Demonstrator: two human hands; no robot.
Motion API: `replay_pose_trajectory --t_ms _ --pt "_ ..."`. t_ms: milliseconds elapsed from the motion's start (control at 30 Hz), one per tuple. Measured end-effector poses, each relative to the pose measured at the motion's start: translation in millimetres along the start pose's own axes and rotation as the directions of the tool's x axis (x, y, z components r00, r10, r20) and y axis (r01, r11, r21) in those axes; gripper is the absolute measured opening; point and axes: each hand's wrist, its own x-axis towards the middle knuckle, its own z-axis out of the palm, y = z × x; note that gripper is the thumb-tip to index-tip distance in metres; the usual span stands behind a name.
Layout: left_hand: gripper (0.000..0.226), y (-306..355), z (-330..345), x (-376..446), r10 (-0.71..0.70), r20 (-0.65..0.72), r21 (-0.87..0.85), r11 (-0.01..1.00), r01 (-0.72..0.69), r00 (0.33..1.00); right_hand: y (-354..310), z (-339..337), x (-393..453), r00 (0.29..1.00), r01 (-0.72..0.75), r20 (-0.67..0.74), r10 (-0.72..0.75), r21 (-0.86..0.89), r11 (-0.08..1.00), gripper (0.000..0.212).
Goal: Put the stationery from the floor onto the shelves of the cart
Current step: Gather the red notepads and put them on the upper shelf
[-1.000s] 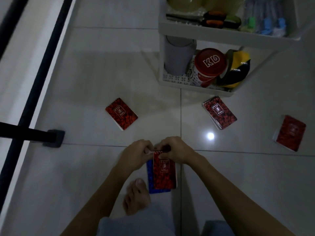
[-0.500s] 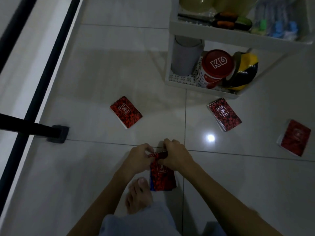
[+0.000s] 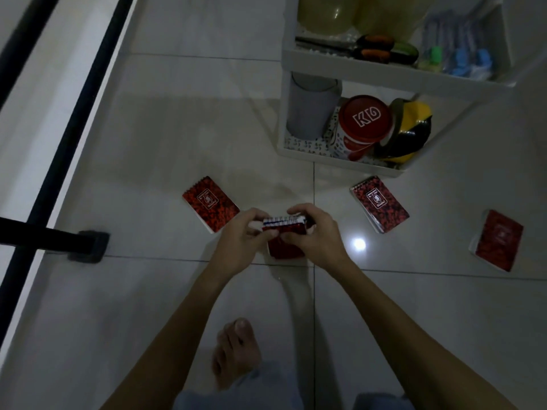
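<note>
**Small stack of notebooks held in both hands, three more on the floor**

The person holds a stack of notebooks (image 3: 284, 232) above the floor (image 3: 148, 143), between both hands. The left hand (image 3: 241, 236) pinches its left end with curled fingers, and the right hand (image 3: 315, 232) grips the right end in the same way. The spiral edge of the stack points up; a blue cover seems to sit between the red ones, but the light is weak.

I think this is the collecting step: the notebooks are being squared together before they go to the cart (image 3: 340, 65). Three red notebooks are not yet picked up: one at the left (image 3: 210, 204), one just in front of the cart (image 3: 379, 208), and one far to the right (image 3: 497, 241).

The next move probably needs one hand to be free, so the other must take the whole stack firmly.

The notebooks are flat, small rectangles with wire spirals and patterned covers. The floor tiles are glossy and reflect a lamp. The cart is white plastic with low rims.
</note>
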Motion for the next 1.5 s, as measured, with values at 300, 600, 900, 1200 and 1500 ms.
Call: replay_pose_trajectory --t_ms 300,600,900,1200,1500 --pt "0.028 -0.1 23.0 20.6 0.179 -0.003 0.051 0.982 -0.179 0.984 5.6 7.0 7.9 0.997 -0.081 0.022 0.078 0.219 0.972 0.022" --pt "0.041 -1.1 46.6 23.4 0.056 0.163 -0.032 0.998 -0.051 0.985 20.3 14.6 6.1 1.0 -0.002 0.015 -0.001 0.169 0.986 0.026" --pt "0.039 34.2 8.4 56.8 0.187 0.213 -0.01 0.982 -0.19 0.959 -21.6 -32.0 23.1 0.996 0.08 0.023 -0.083 0.09 0.993 0.027" --pt "0.02 187.1 -36.7 60.6 0.406 0.075 -0.292 0.882 -0.37 0.911 -145.6 -103.2 30.6 0.898 0.371 -0.305 -0.317 0.135 0.919 0.039" --pt "0.021 308.5 -83.2 47.6 0.446 -0.106 -0.302 0.837 -0.456 0.889 -256.7 -160.2 18.7 0.796 0.497 -0.446 -0.409 0.097 0.862 0.043"
